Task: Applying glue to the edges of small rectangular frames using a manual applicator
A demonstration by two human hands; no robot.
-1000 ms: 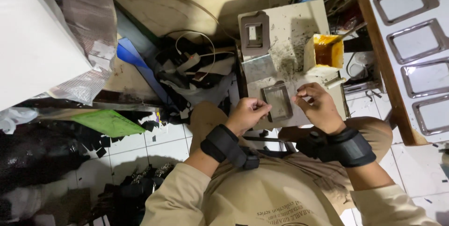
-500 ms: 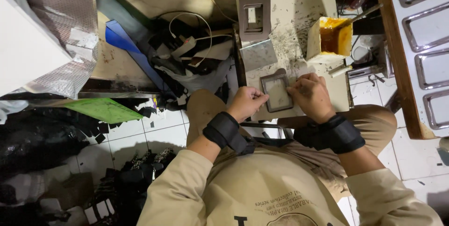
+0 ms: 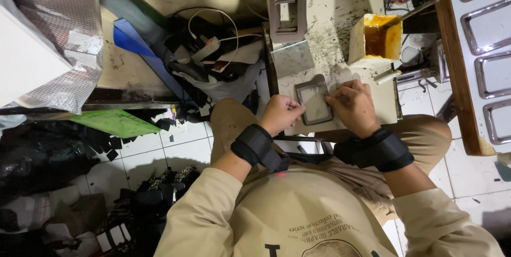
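Grey and flat, the frame piece (image 3: 314, 100) lies on the near edge of the bench (image 3: 340, 17), just before our knees. Our left hand (image 3: 281, 113) curls closed against its left edge; our right hand (image 3: 352, 105) presses fingertips down on its right edge. To do this well, we judge, both hands should pin it flat and press evenly along the border. A glue pot (image 3: 375, 39) stands beyond, a second frame (image 3: 288, 12) farther back. What our left fingers pinch is hidden, and the piece's material is hard to tell.

Both hands (image 3: 319, 110) hide the grey frame's (image 3: 314, 104) side edges.
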